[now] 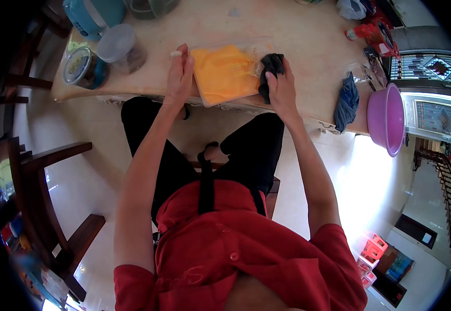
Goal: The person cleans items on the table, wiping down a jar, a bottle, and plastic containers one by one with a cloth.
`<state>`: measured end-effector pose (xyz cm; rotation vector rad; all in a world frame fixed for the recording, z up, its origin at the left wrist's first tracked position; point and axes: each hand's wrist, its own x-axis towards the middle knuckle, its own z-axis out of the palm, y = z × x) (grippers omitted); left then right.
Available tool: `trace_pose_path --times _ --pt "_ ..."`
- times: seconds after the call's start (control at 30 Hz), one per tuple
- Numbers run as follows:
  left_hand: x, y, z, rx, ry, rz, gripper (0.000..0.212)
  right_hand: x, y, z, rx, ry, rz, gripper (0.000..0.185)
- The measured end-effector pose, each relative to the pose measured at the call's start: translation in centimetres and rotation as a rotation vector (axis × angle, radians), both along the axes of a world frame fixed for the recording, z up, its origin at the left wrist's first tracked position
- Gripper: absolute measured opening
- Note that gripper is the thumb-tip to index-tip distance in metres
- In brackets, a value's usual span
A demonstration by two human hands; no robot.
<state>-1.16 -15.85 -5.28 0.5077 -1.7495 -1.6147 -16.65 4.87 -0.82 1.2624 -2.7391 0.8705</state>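
Observation:
A flat, clear plastic case or bag [225, 74] with a folded orange cloth [219, 70] inside lies at the table's near edge. My left hand [180, 76] is at its left side, fingers pointing away from me, with a pale band around one finger; whether it touches the case cannot be told. At the right side, my right hand [281, 89] holds a crumpled black cloth [272, 68] between thumb and fingers. Part of that cloth hangs over the case's right edge.
Two lidded plastic tubs [122, 48] [85, 68] and a blue appliance [93, 17] stand on the table [210, 19] at the left. A crumpled blue-grey cloth [347, 103] and a purple basin [388, 118] are at the right. Wooden chairs [42, 202] stand at the lower left.

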Motion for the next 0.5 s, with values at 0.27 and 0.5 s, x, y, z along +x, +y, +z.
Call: trace_pose_path --times 0.27,0.5 --pt "-0.5 4.0 1.5 -0.071 -0.021 0.111 0.053 1.2 0.6 -0.6 -0.515 -0.536 -0.287 0.042" --pt "-0.3 3.0 9.4 0.804 -0.130 0.081 0.048 2.3 0.1 6.9 -0.613 -0.287 -0.195 0.035"
